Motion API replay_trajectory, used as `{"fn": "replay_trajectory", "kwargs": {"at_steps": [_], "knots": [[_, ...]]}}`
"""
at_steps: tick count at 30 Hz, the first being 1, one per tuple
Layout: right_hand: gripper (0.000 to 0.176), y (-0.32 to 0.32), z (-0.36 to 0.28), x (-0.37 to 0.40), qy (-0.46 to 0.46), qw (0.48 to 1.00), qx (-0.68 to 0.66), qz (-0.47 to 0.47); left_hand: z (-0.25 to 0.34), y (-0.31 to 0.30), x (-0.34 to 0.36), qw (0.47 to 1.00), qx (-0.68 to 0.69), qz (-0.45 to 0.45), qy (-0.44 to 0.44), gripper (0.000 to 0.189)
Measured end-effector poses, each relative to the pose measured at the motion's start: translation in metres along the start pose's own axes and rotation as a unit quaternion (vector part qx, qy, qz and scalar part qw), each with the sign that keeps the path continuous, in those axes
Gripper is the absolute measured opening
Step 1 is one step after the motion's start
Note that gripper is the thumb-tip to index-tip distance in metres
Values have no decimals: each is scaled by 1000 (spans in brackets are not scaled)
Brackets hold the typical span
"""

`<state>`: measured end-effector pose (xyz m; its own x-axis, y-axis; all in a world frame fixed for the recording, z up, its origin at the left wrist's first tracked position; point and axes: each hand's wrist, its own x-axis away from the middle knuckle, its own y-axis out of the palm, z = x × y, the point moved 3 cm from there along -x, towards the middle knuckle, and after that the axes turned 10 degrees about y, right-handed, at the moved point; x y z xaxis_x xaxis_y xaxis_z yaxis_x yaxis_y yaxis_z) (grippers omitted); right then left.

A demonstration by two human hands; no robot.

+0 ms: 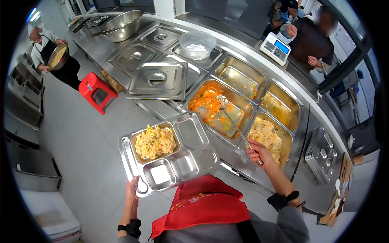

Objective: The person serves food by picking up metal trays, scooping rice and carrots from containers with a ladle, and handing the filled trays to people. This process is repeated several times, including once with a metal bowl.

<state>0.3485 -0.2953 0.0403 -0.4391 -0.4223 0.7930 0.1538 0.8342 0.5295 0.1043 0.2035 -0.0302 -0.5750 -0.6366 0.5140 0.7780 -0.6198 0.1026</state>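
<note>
My left hand [133, 189] grips the near left corner of a steel compartment tray [188, 164]. Fried rice [155, 141] fills one large compartment of the tray; its other compartments hold no food. My right hand [260, 153] is closed around the handle of a serving spoon [234, 123]. The spoon's head rests among shredded carrots [207, 101] in a steel food pan [239, 131]. Close under my right hand lies another pan with fried rice [265, 135].
Lidded pans [157, 79] and a large steel bowl [123, 26] line the counter leftward. A scale [275, 48] stands behind the pans, near a person [314, 44]. Stacked trays [322, 156] lie right. Another person [54, 56] carries a bowl beyond a red stool [96, 92].
</note>
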Motion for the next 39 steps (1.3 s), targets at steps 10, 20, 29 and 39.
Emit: {"fn": "replay_trajectory", "kwargs": {"at_steps": [10, 20, 29, 39], "knots": [[46, 6, 32, 86, -73, 986, 128, 79, 1, 126, -39, 994, 26, -103, -18, 38], [43, -52, 61, 110, -407, 696, 508, 303, -10, 251, -26, 967, 60, -244, -37, 31], [39, -209, 54, 244, -336, 891, 201, 229, -54, 383, 19, 956, 60, -283, -40, 26], [39, -308, 36, 280, -310, 646, 594, 367, -38, 554, 105, 941, 112, -319, 22, 16]]}}
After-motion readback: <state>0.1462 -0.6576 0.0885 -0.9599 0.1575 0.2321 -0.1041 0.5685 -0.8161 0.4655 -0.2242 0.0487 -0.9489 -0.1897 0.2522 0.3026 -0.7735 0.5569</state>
